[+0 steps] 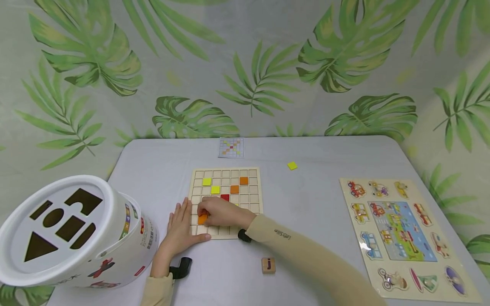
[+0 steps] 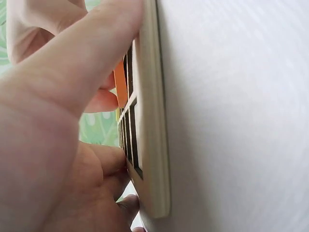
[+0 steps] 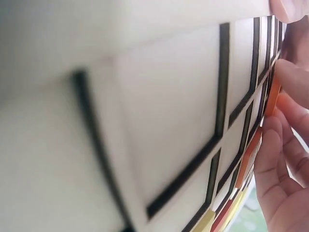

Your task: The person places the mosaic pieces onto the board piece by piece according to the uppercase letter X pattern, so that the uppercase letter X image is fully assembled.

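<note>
A wooden grid board [image 1: 253, 198] lies on the table. My right hand [image 1: 222, 212] reaches over its lower left part, pinching an orange tile [image 1: 202, 219] between thumb and fingers; the right wrist view shows this tile [image 3: 273, 94] at the fingertips. Flat along the board's left side, my left hand [image 1: 180, 231] has its fingers straight and its thumb at the front edge. Seated in the grid are yellow tiles [image 1: 215, 190], orange tiles [image 1: 234, 189] and a red tile [image 1: 225, 197] partly behind the right hand. That hand hides some cells.
A pattern card [image 1: 231, 148] lies behind the board, with a loose yellow tile [image 1: 292, 165] to its right. A letter block [image 1: 268, 265] sits in front. On the left stands a white shape-sorter bucket [image 1: 126, 250]; a wooden picture puzzle [image 1: 389, 250] is at right.
</note>
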Action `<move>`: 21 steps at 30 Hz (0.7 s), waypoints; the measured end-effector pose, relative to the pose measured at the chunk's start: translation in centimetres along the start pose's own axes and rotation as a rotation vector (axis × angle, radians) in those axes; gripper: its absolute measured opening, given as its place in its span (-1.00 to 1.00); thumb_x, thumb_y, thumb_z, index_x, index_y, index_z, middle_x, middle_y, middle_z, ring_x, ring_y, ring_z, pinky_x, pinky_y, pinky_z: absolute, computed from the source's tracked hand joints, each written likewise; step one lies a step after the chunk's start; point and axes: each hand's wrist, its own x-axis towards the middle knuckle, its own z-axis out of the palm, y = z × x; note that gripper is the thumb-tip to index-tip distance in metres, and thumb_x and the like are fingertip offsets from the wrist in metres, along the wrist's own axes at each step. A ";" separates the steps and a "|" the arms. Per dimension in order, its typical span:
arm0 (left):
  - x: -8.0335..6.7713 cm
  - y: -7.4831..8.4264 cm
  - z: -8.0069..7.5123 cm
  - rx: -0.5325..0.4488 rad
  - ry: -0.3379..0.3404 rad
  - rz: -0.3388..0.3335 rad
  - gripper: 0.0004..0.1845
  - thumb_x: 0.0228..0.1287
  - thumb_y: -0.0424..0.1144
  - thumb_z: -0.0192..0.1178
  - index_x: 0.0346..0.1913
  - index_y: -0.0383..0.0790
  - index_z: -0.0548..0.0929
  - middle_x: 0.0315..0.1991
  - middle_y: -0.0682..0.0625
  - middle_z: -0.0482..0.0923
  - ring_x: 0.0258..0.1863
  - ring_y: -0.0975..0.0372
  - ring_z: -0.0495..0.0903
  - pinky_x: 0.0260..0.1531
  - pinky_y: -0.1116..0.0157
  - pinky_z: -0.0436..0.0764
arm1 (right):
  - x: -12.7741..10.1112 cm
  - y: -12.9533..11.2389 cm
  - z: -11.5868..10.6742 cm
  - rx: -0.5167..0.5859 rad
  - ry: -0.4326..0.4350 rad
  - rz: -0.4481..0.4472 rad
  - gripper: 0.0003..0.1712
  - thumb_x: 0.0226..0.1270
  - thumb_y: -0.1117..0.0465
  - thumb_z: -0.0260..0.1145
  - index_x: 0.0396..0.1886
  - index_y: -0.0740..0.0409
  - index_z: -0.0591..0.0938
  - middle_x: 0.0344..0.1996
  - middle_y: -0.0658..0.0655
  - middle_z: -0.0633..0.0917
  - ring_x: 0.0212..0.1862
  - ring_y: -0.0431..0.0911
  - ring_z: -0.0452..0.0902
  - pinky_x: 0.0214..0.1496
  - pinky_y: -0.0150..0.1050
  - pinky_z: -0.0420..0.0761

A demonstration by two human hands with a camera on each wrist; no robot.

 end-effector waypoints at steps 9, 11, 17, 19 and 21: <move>0.0 0.0 -0.1 0.001 0.002 0.000 0.25 -0.22 0.21 0.35 0.35 -0.49 -0.12 0.39 -0.27 -0.25 0.33 -0.15 -0.32 0.20 -0.14 -0.28 | -0.2 0.3 -0.3 0.029 -0.002 -0.010 -0.78 0.06 0.27 0.36 -0.24 0.13 0.61 -0.38 -0.07 0.52 -0.34 -0.26 0.36 -0.26 -0.53 0.38; 0.0 0.0 -0.1 -0.005 0.004 -0.007 0.26 -0.22 0.21 0.35 0.35 -0.49 -0.12 0.39 -0.27 -0.26 0.33 -0.16 -0.32 0.19 -0.14 -0.29 | -0.7 0.8 -0.6 0.074 0.026 -0.015 -0.78 0.09 0.27 0.33 -0.22 0.13 0.61 -0.38 -0.06 0.53 -0.34 -0.26 0.37 -0.27 -0.53 0.39; 0.0 0.1 0.1 -0.025 0.011 -0.025 0.27 -0.24 0.21 0.36 0.35 -0.48 -0.12 0.39 -0.27 -0.26 0.33 -0.15 -0.32 0.20 -0.14 -0.29 | -3.9 4.1 -2.9 0.233 0.153 0.017 -0.81 0.12 0.31 0.29 -0.22 0.18 0.60 -0.32 0.02 0.58 -0.32 -0.23 0.42 -0.27 -0.45 0.47; 0.0 0.2 0.1 -0.027 0.011 -0.028 0.28 -0.25 0.21 0.37 0.35 -0.48 -0.12 0.39 -0.27 -0.27 0.33 -0.15 -0.33 0.20 -0.14 -0.29 | -5.4 5.9 -3.8 0.275 0.208 0.050 -0.80 0.11 0.33 0.30 -0.23 0.21 0.60 -0.31 0.05 0.60 -0.32 -0.21 0.44 -0.27 -0.40 0.49; 0.0 0.2 0.1 -0.031 0.013 -0.029 0.28 -0.26 0.20 0.38 0.35 -0.48 -0.12 0.39 -0.27 -0.27 0.33 -0.15 -0.34 0.20 -0.13 -0.30 | -7.1 7.9 -4.7 0.306 0.270 0.094 -0.79 0.10 0.34 0.31 -0.22 0.23 0.60 -0.32 0.06 0.60 -0.32 -0.20 0.45 -0.27 -0.35 0.51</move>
